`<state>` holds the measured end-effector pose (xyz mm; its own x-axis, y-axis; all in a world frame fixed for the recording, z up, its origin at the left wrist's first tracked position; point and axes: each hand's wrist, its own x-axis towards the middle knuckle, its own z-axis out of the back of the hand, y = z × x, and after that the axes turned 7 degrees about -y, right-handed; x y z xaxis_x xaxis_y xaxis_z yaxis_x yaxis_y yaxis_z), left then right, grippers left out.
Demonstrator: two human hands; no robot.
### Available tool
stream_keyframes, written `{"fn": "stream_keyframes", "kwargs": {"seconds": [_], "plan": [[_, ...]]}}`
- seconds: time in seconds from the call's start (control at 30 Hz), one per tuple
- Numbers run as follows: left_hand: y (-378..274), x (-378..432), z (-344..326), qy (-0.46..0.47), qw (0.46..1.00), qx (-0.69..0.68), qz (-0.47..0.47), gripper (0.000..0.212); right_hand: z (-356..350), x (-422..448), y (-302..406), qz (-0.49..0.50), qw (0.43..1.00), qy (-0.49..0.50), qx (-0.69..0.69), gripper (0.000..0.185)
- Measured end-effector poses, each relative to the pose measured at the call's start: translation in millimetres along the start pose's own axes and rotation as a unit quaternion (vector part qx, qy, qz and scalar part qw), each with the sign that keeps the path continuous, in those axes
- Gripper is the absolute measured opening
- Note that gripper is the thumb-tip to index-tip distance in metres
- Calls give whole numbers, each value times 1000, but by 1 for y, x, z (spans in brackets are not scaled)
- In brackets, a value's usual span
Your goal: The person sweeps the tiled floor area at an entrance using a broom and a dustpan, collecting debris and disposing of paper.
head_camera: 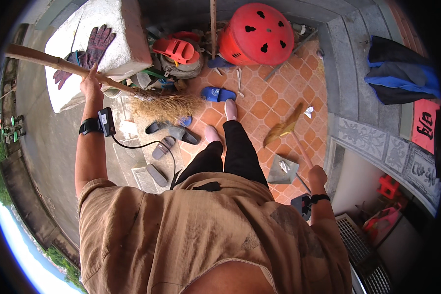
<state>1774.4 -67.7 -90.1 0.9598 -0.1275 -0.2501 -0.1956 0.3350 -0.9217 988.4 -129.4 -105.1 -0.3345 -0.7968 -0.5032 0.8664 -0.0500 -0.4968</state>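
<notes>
My left hand (92, 83) grips the wooden handle of a straw broom (165, 104), whose bristles hang over the slippers near my feet. At the right, my right hand (318, 177) is closed around the handle of a smaller broom (283, 128) with a fanned head on the orange floor tiles. A grey dustpan (279, 168) holding crumpled white scraps stands close by; its handle runs up toward the same hand, but whether that hand holds it too, I cannot tell. A white scrap (308, 112) lies right of the small broom's head.
Blue slippers (218, 94) and grey slippers (156, 175) lie around my feet. Ahead are an upturned red bucket (257, 35) and a sack with red slippers (176, 50) on it. Dark gloves (97, 46) rest on a white block (132, 36). Dark blue cloth (397, 73) hangs over a ledge.
</notes>
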Motion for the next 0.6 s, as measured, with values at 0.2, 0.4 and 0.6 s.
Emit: {"fn": "stream_keyframes", "kwargs": {"seconds": [0.2,0.4,0.6], "plan": [[12,-17,18,-5,999,35,-27,36,-2,-1,-48,19,999,-2,29,25],[49,-74,107,68,974,213,46,35,59,-52,-132,77,990,-12,119,26],[148,-174,99,187,893,320,257,25,58,-42,-140,99,974,-13,205,27]]}}
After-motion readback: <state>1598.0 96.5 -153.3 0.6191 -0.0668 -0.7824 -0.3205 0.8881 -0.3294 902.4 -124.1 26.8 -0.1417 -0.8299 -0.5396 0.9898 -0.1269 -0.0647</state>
